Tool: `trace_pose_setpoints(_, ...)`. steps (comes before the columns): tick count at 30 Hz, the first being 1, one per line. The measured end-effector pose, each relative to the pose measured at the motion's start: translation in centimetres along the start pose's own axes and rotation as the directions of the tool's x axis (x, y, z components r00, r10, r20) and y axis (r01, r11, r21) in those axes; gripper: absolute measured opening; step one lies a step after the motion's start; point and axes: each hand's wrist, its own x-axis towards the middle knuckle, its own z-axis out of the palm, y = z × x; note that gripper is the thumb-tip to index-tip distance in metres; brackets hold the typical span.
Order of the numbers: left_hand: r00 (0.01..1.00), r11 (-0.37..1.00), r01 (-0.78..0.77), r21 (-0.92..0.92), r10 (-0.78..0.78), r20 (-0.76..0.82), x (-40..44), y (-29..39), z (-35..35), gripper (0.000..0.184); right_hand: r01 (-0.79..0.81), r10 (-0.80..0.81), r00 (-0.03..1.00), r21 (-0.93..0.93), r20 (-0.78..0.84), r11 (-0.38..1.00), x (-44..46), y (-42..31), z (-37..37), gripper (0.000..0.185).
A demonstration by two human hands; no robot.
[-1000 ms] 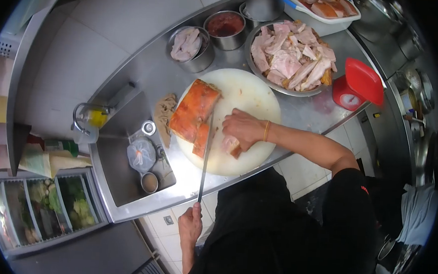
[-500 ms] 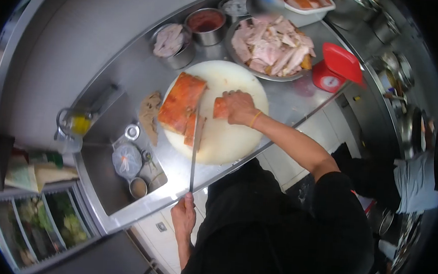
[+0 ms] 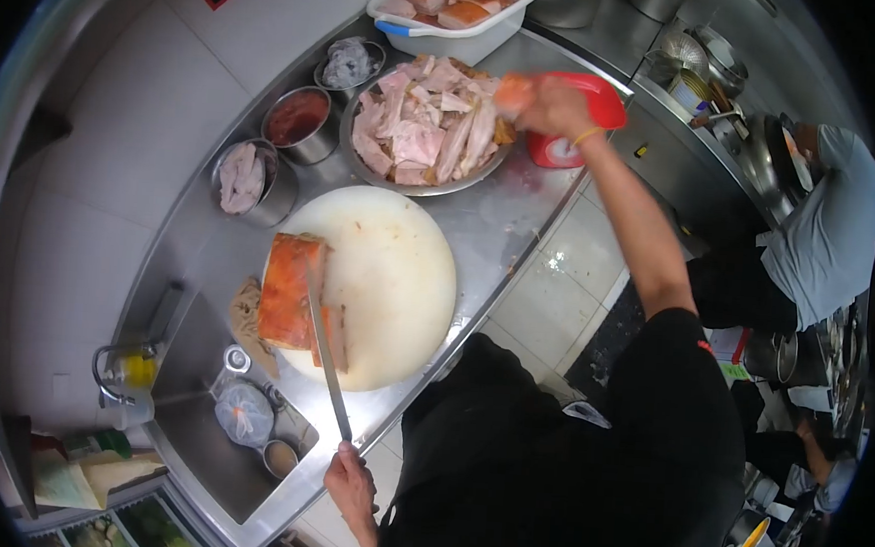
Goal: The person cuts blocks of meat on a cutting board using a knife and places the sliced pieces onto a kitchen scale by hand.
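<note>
My left hand [image 3: 349,484] is closed round the handle end of a long knife [image 3: 331,372]. The blade reaches over the white round cutting board [image 3: 397,281], across the edge of a slab of roast pork [image 3: 288,289] with orange skin. Beside the blade is a narrower cut strip [image 3: 330,339]. My right hand [image 3: 557,115], blurred, grips a small orange-skinned piece of roast pork [image 3: 514,95] between the red kitchen scale [image 3: 557,152] and the metal bowl [image 3: 433,188] heaped with pale cut meat [image 3: 422,122]. The hand partly hides the scale's red pan.
Metal pots, one with red contents [image 3: 297,117], line the wall side. A white tub [image 3: 451,46] of meat pieces stands at the back. A cloth [image 3: 247,317] lies by the board, near the sink [image 3: 194,409] holding a tied bag [image 3: 245,412]. Another person [image 3: 826,227] stands at right.
My right hand has lifted the small roast pork piece off the board and carried it up and right to the scale. The knife has tilted over the slab. The view has shifted.
</note>
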Motion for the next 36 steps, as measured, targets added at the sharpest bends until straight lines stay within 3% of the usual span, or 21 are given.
trace_pose_setpoints(1,1.0,1.0,0.007,-0.008,-0.007,0.001,-0.3,0.4,0.1,0.061,0.008,-0.012,0.989,-0.028,-0.149,1.0,1.5,2.7,0.6,0.064)
trace_pose_setpoints(3,0.999,0.999,0.039,-0.026,-0.038,0.012,-0.7,1.4,0.5,0.061,-0.072,0.078,0.995,-0.102,0.061,0.992,2.1,3.1,-4.0,0.074)
trace_pose_setpoints(6,0.998,0.998,0.056,-0.009,-0.056,0.031,-0.8,1.9,0.9,0.061,-0.216,0.233,0.962,-0.125,0.141,0.968,5.9,9.1,-0.7,0.079)
trace_pose_setpoints(16,0.996,0.996,0.083,-0.019,-0.082,0.032,-2.0,4.1,2.9,0.063,-0.24,0.251,0.932,-0.074,0.261,0.968,6.5,12.5,2.9,0.091)
trace_pose_setpoints(23,0.994,0.994,0.103,-0.022,-0.102,0.044,-2.4,4.9,3.4,0.063,-0.166,0.158,0.972,0.036,0.172,0.985,6.9,12.2,2.3,0.101)
trace_pose_setpoints(29,0.997,0.997,0.07,-0.04,-0.069,0.024,-2.6,4.4,3.4,0.064,-0.137,0.145,0.957,-0.05,0.25,0.989,6.6,10.2,1.0,0.099)
trace_pose_setpoints(32,0.999,0.999,0.036,-0.007,-0.036,0.018,-2.1,2.5,2.8,0.065,-0.136,0.141,0.97,-0.039,0.199,0.99,6.7,10.1,1.5,0.096)
trace_pose_setpoints(36,0.999,1.0,0.021,0.013,-0.021,0.028,-1.9,1.5,2.6,0.064,-0.055,0.106,0.945,-0.166,0.311,0.985,7.0,10.2,1.1,0.086)
